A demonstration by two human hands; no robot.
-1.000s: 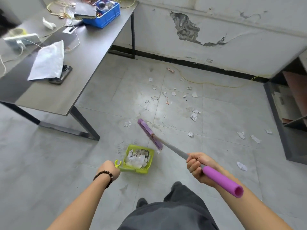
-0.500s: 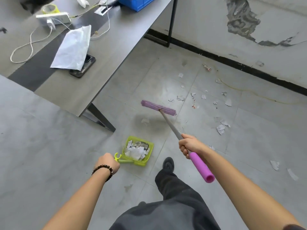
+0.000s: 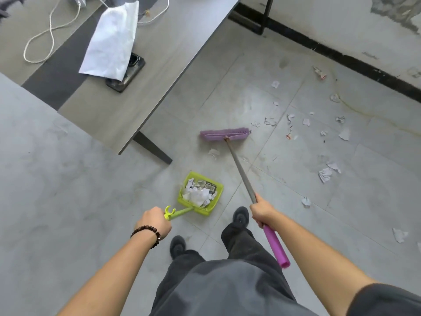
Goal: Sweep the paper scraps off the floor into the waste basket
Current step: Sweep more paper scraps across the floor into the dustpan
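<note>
My right hand [image 3: 264,209] grips the broom's handle [image 3: 241,172] just above its pink grip. The purple broom head [image 3: 224,134] lies flat on the grey floor, beyond the green dustpan [image 3: 217,185]. One paper scrap [image 3: 213,153] sits between the broom head and the dustpan. My left hand [image 3: 155,222] holds the dustpan's green handle [image 3: 180,213]. The dustpan rests on the floor and holds a heap of white scraps. Several more paper scraps [image 3: 325,174] are strewn over the tiles to the right, up toward the wall.
A grey table [image 3: 159,71] stands to the left, its dark leg [image 3: 152,148] reaching the floor close to the broom head. On it lie a white paper bag [image 3: 111,39], a phone [image 3: 126,76] and a cable. My feet [image 3: 240,216] are just behind the dustpan.
The broom head has swung from beside the dustpan out to the floor beyond it and turned crosswise. My view has moved forward and left. The dustpan has stayed in place.
</note>
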